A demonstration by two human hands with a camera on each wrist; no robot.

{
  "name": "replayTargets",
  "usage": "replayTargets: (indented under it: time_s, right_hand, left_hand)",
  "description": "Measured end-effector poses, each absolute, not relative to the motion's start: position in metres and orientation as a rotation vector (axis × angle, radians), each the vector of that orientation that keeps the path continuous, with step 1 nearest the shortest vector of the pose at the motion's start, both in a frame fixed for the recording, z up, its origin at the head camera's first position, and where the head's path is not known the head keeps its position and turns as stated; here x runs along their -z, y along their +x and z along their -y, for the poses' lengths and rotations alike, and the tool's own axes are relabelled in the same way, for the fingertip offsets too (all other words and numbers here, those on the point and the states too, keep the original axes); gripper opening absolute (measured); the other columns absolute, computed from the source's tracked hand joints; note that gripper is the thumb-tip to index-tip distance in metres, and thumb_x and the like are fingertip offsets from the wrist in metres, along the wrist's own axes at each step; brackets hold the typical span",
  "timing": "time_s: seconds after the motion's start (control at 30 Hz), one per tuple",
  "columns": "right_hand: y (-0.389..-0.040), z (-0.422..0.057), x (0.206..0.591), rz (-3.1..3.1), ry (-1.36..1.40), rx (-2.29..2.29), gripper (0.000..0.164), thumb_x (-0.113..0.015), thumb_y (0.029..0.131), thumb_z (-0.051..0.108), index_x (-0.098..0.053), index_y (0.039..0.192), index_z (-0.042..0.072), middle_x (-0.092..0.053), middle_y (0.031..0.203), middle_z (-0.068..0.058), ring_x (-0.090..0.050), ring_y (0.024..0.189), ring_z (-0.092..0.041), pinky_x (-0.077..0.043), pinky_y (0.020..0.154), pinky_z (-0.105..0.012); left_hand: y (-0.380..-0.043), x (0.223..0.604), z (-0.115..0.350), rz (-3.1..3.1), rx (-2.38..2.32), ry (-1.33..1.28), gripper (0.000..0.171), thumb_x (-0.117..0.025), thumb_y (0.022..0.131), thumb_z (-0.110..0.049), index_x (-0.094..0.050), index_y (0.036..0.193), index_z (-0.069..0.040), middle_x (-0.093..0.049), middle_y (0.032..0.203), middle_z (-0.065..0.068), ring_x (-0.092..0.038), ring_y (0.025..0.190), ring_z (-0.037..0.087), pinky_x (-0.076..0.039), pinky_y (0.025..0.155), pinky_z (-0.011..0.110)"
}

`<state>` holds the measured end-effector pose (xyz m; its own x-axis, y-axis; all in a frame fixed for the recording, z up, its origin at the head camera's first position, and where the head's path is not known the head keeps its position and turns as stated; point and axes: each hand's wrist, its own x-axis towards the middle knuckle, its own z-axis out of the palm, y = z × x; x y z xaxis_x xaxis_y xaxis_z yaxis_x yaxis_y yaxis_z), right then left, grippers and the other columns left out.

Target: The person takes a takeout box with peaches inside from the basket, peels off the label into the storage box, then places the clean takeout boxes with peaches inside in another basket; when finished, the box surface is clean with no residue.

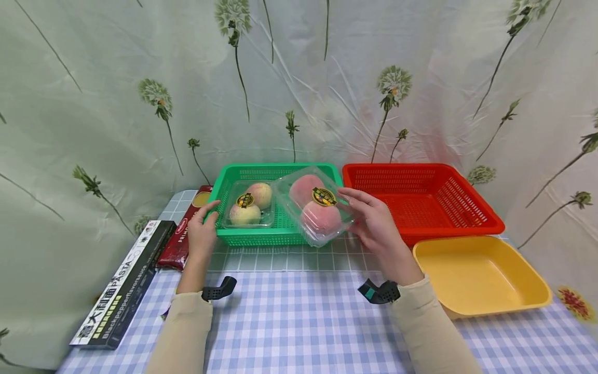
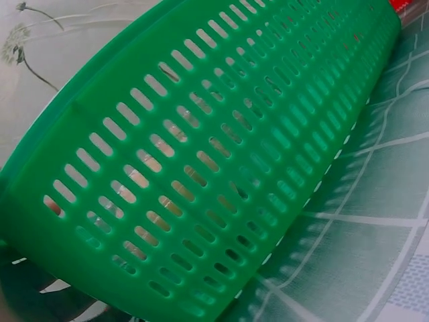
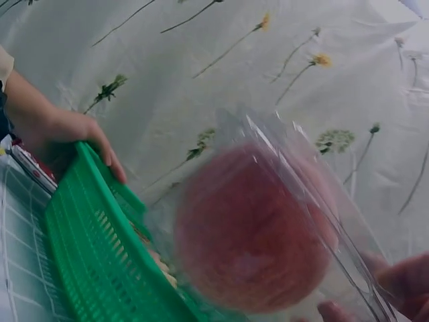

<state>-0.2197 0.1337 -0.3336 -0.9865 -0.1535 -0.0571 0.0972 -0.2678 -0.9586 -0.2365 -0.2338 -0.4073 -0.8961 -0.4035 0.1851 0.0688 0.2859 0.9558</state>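
Note:
My right hand [image 1: 377,223] grips the right edge of a clear plastic box holding two pink peaches [image 1: 321,217], tilted over the right part of a green basket [image 1: 261,239]. In the right wrist view one peach [image 3: 255,228] fills the middle, with fingertips [image 3: 409,278] at the box's edge. At the basket's left end, my left hand [image 1: 202,234] holds the rim between thumb and fingers. A second clear box with two pale yellow-pink peaches [image 1: 245,215] lies inside the basket on the left. The left wrist view shows the basket's slotted wall [image 2: 201,161] up close.
A red basket [image 1: 420,202] stands right of the green one, with a yellow tub [image 1: 481,275] in front of it. To the left lie a dark red packet [image 1: 179,239] and a long black-and-white pasta box [image 1: 126,285]. A checked cloth [image 1: 299,322] covers the table.

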Motion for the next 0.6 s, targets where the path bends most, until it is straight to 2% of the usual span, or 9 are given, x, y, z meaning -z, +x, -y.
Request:
replayTargets:
  time_s: [0.13,0.27,0.43,0.6]
  right_hand:
    - [-0.214,-0.146,0.337,-1.799,-0.183,2.353,0.026,-0.049,0.105,0.013,-0.069,0.121,0.019,-0.06,0.128,0.002,-0.051,0.123,-0.024,-0.057,0.088,-0.031]
    - [-0.208,-0.156,0.342,-1.823,-0.298,2.276,0.025,-0.051,0.104,0.014,-0.072,0.116,0.021,-0.061,0.126,0.003,-0.045,0.128,-0.028,-0.056,0.09,-0.032]
    - [-0.205,-0.167,0.349,-1.871,-0.541,2.124,0.026,-0.051,0.104,0.015,-0.071,0.12,0.02,-0.064,0.127,0.005,-0.049,0.125,-0.024,-0.056,0.089,-0.035]
    - [-0.206,-0.173,0.356,-1.859,-0.77,2.028,0.03,-0.048,0.104,0.009,-0.07,0.124,0.015,-0.068,0.126,0.007,-0.052,0.123,-0.017,-0.054,0.091,-0.031]
  left_hand:
    - [-0.237,0.407,0.234,2.185,1.643,0.312,0.038,-0.048,0.101,-0.013,-0.061,0.137,-0.011,-0.049,0.152,0.011,-0.039,0.144,0.027,-0.03,0.119,0.05]
    - [-0.238,0.408,0.234,2.204,1.63,0.332,0.039,-0.047,0.102,-0.015,-0.061,0.138,-0.012,-0.048,0.153,0.01,-0.039,0.144,0.027,-0.032,0.119,0.05]
    - [-0.237,0.409,0.232,2.21,1.525,0.338,0.038,-0.046,0.101,-0.015,-0.063,0.135,-0.012,-0.052,0.149,0.013,-0.043,0.141,0.029,-0.035,0.115,0.05]
    - [-0.235,0.408,0.23,2.209,1.249,0.329,0.035,-0.048,0.096,-0.014,-0.068,0.124,-0.005,-0.059,0.136,0.021,-0.05,0.132,0.037,-0.038,0.108,0.053]
